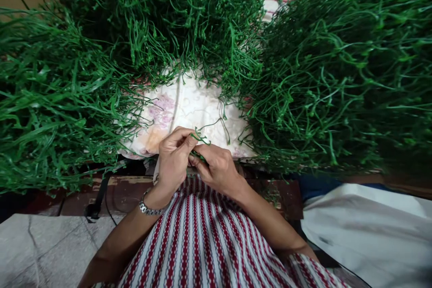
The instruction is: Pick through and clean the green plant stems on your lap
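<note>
My left hand (173, 155) and my right hand (218, 164) meet at the near edge of a pale floral cloth (199, 103). Between them is a small green plastic-looking stem piece (201, 137) with short branching tips, one thin end reaching out over the cloth. My left thumb and forefinger pinch it from above. The right fingers are closed around its lower part, where a bit of green shows; most of that part is hidden by the fingers. A metal watch (150, 207) sits on my left wrist.
A large heap of green stems (162, 13) rises behind the cloth. More lie in a left pile (57, 103) and a right pile (344, 85). A worn brown wooden edge (124, 193) runs below the cloth, and white fabric (371, 234) lies at lower right.
</note>
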`<state>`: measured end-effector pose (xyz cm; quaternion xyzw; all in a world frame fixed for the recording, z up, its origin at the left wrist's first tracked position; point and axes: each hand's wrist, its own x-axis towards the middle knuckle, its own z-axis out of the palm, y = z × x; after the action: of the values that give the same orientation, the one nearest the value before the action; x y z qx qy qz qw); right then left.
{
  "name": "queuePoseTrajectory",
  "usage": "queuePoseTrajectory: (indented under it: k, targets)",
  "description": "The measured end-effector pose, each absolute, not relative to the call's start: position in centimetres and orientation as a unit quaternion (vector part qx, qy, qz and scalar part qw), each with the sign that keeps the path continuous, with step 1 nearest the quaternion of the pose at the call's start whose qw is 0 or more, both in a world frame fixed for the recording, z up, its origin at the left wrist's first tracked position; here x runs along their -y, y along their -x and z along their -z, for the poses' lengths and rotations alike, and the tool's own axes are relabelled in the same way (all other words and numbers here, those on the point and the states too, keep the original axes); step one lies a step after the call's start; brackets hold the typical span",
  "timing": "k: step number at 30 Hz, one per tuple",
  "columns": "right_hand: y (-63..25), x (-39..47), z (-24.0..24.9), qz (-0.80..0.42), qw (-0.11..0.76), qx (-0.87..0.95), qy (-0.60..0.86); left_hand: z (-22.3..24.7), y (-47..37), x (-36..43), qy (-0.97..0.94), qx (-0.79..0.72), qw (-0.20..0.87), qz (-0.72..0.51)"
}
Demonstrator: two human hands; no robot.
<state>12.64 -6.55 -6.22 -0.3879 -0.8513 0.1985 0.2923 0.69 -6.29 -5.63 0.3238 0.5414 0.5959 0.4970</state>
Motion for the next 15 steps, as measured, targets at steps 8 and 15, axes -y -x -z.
queuePoseTrajectory:
  k: [8,15]
  targets:
    - [-12.3,8.0,6.2,-0.192,0.266,0.874,0.359,4.1,-0.5,5.1,-0.227,-0.477,0.554,-0.643]
    - [-13.0,8.9,5.4,-0.256,0.307,0.861,0.316,2.2,1.0,2.8,-0.299,-0.450,0.479,-0.692]
